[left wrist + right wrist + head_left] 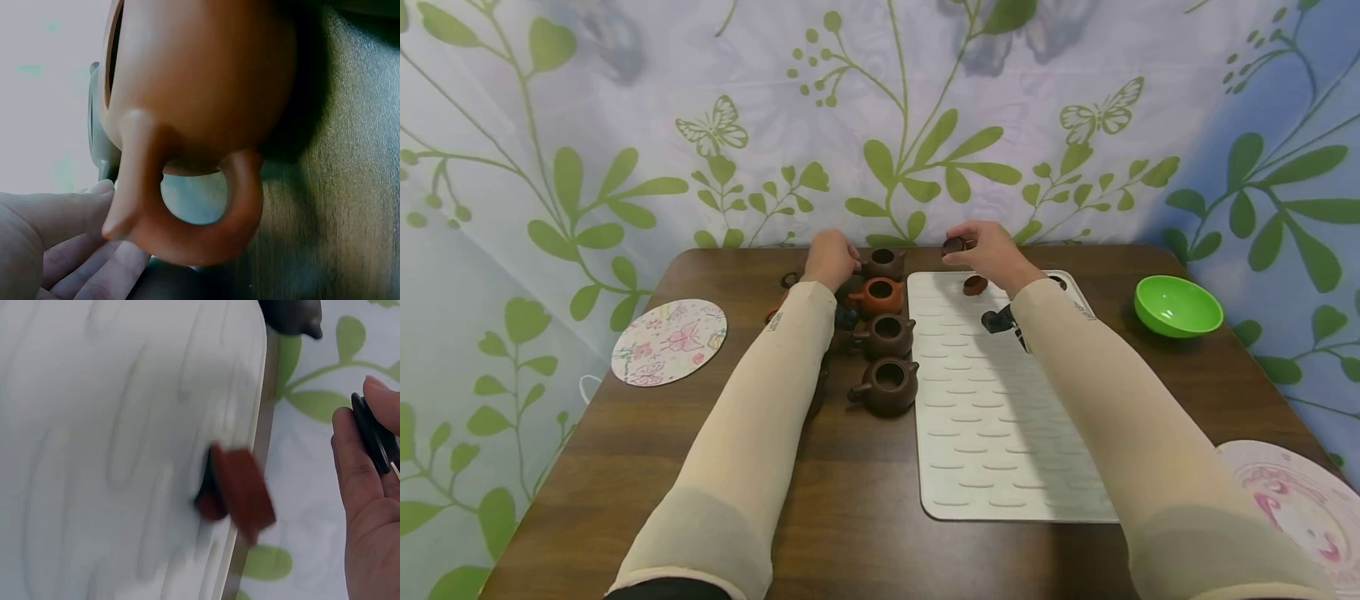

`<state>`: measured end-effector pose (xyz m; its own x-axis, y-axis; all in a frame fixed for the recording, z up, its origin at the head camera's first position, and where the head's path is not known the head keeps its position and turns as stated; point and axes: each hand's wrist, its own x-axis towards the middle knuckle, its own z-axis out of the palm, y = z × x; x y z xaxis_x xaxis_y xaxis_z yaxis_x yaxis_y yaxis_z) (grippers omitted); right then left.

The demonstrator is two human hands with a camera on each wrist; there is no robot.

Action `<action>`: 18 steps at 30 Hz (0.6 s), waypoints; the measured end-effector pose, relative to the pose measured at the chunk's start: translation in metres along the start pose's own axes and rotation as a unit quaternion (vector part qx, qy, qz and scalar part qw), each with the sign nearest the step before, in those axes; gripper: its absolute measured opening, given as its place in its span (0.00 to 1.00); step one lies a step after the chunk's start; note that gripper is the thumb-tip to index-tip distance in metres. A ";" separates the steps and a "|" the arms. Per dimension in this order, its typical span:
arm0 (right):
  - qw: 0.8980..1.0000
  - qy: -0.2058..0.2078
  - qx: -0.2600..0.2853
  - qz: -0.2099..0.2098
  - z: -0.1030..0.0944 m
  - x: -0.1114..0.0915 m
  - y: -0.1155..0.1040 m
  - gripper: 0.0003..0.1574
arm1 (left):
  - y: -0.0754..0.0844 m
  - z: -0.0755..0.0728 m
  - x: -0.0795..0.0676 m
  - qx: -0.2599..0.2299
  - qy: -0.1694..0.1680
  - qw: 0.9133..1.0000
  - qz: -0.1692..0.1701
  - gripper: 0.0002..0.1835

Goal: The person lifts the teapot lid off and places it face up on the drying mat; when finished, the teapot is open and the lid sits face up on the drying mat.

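My left hand (831, 260) pinches the handle side of the farthest dark brown teapot (883, 263), which stands lidless on the table; in the left wrist view an orange-brown teapot (206, 81) partly hides the contact. Raised beyond the white mat's far edge, my right hand (988, 250) holds a small dark teapot lid (953, 246) between thumb and fingers. That same lid (370, 432) shows edge-on in the right wrist view. Beneath that hand, a reddish-brown lid (975, 285) lies on the white ridged mat (970, 467).
Nearer me in the row stand the orange-brown teapot (880, 295) and two dark brown teapots (889, 387). More pottery is partly hidden behind my left sleeve. A round patterned mat (670, 342) lies left; a green bowl (1178, 307) and pink-patterned plate (1300, 500) are right.
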<state>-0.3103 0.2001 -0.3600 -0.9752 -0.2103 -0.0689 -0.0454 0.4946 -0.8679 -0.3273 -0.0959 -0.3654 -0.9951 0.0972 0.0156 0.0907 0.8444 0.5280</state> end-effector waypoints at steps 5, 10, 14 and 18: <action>1.000 -0.003 -0.020 0.006 -0.012 -0.009 0.007 0.32 | 0.000 -0.001 -0.001 -0.003 -0.005 1.000 -0.006 0.04; 0.999 -0.013 -0.039 0.008 -0.020 -0.014 0.015 0.31 | 0.001 -0.001 -0.002 0.000 -0.005 1.000 -0.007 0.04; 0.998 -0.030 -0.058 0.009 -0.025 -0.015 0.018 0.30 | 0.001 -0.001 -0.001 0.000 -0.005 1.000 -0.006 0.05; 0.996 -0.051 -0.079 -0.002 -0.029 -0.018 0.021 0.28 | 0.001 -0.001 -0.002 0.003 -0.002 1.000 -0.001 0.06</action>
<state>-0.2999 0.2386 -0.3622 -0.9481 -0.2932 -0.1233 -0.0899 0.6189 -0.7803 -0.3252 -0.0958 -0.3641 -0.9952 0.0973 0.0118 0.0891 0.8482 0.5222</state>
